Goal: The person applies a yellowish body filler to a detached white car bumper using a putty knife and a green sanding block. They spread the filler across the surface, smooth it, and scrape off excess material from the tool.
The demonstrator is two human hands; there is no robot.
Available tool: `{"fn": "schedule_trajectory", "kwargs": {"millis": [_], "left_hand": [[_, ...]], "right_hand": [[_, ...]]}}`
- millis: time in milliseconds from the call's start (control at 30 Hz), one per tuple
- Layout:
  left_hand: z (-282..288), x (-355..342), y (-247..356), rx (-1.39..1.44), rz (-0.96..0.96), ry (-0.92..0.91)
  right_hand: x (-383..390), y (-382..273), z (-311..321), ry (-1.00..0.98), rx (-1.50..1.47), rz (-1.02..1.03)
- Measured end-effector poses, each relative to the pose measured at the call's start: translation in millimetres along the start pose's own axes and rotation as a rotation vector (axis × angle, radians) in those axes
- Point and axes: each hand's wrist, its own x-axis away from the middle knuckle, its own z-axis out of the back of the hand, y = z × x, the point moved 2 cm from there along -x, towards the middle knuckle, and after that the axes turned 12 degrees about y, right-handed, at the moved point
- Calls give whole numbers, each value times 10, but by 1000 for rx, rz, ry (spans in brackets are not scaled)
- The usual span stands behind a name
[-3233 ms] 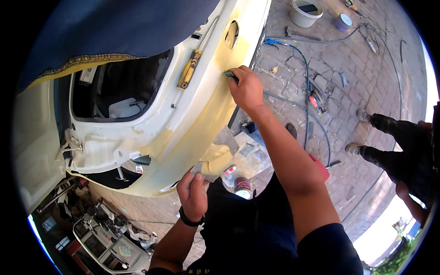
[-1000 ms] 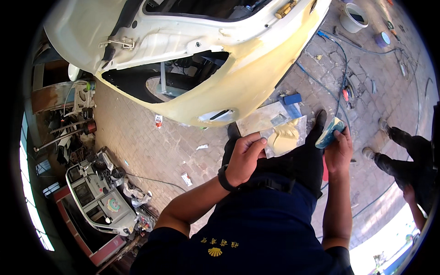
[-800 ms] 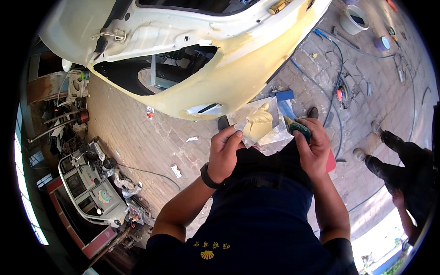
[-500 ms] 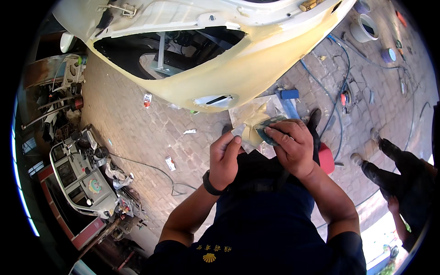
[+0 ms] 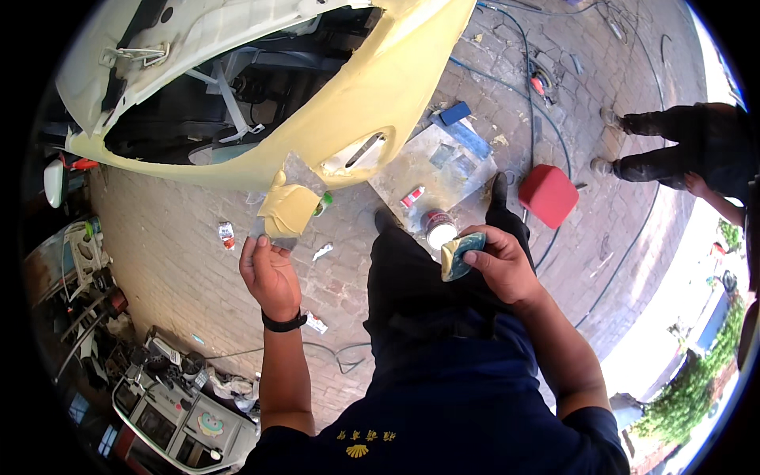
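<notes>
My left hand (image 5: 267, 273) grips a thin palette (image 5: 300, 170) with a thick heap of yellow putty (image 5: 286, 210), just below the yellow-coated car panel (image 5: 404, 71). A slotted recess (image 5: 355, 153) sits in that panel, to the upper right of the palette. My right hand (image 5: 499, 265) pinches a teal spreader (image 5: 463, 255) smeared with putty along its left part, held apart from the palette. Beyond it on the paving, a tin with a pale top (image 5: 440, 231) and a red-white tube (image 5: 412, 196) are by a dirty board (image 5: 388, 178).
A blue block (image 5: 454, 113) lies above the board. A red seat (image 5: 548, 195), hoses (image 5: 566, 170) and a tool (image 5: 538, 83) are on the paving. Another person in dark clothes (image 5: 697, 150) stands at the right. Vehicle parts (image 5: 83, 301) and a small vehicle (image 5: 170, 408) line the left.
My hands have drawn apart, the left carrying the palette leftward and the spreader leaving the putty heap. Earlier, my right hand held the spreader on the car panel. The view has also shifted.
</notes>
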Motion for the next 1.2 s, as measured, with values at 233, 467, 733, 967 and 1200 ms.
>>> {"fn": "schedule_trajectory", "kwargs": {"millis": [233, 467, 733, 967, 1200], "left_hand": [[-352, 593, 49, -238, 132, 16], [-772, 1406, -879, -553, 317, 35], [-1041, 1876, -2356, -699, 436, 16], [-971, 1729, -3492, -442, 386, 1], [-783, 1107, -4777, -121, 270, -84]], "right_hand": [[-136, 364, 805, 84, -627, -57], [-668, 968, 2094, 165, -733, -117], [-1728, 1694, 3196, 282, -538, -40], [-3171, 1993, 3134, 298, -285, 162], [-4658, 2508, 2832, 320, -30, 423]]}}
